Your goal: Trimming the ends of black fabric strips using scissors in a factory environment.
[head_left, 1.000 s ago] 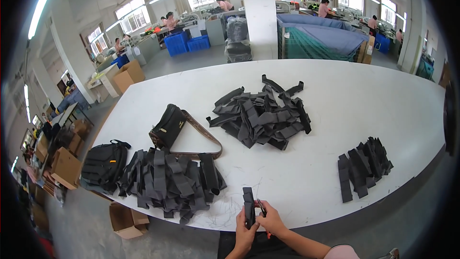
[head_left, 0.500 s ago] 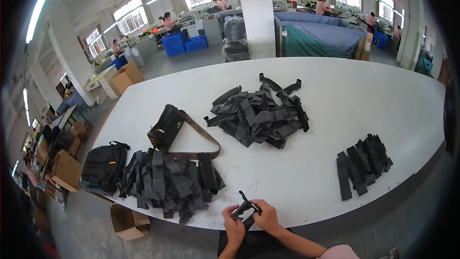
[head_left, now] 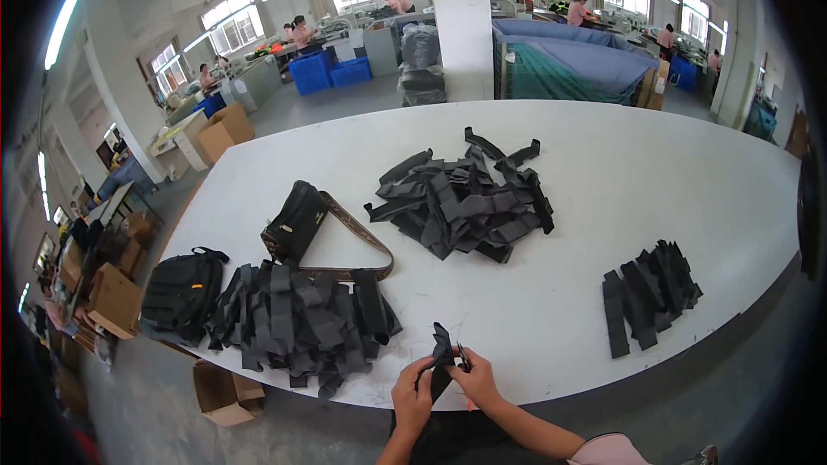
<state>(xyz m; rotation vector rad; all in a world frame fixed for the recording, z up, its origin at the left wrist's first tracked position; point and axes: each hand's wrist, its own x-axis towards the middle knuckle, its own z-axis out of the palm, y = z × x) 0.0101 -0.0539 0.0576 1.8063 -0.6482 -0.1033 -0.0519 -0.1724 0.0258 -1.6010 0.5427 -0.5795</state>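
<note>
At the table's near edge, my left hand (head_left: 412, 392) is closed on a black fabric strip (head_left: 442, 351), its upper end sticking up above the fingers and a lower part hanging between my hands. My right hand (head_left: 479, 381) is closed just beside it, around small dark pointed thread snips (head_left: 463, 356), partly hidden by the fingers. A speck of orange shows below that hand. To the left lies a big loose heap of dark strips (head_left: 301, 323). Farther off, in the middle, is another tangled heap of strips (head_left: 469, 207). A neater row of strips (head_left: 650, 297) lies at the right.
On the white table (head_left: 517, 319), a black shoulder bag (head_left: 297, 222) with a patterned strap and a black backpack (head_left: 183, 293) sit at the left. An opened cardboard box (head_left: 226, 394) stands on the floor below. Several people work at far tables beyond a pillar (head_left: 459, 26).
Both hands have shifted slightly, the left one lower and to the left. The strip's end now stands more upright, and the snips' points show more clearly by my right fingers.
</note>
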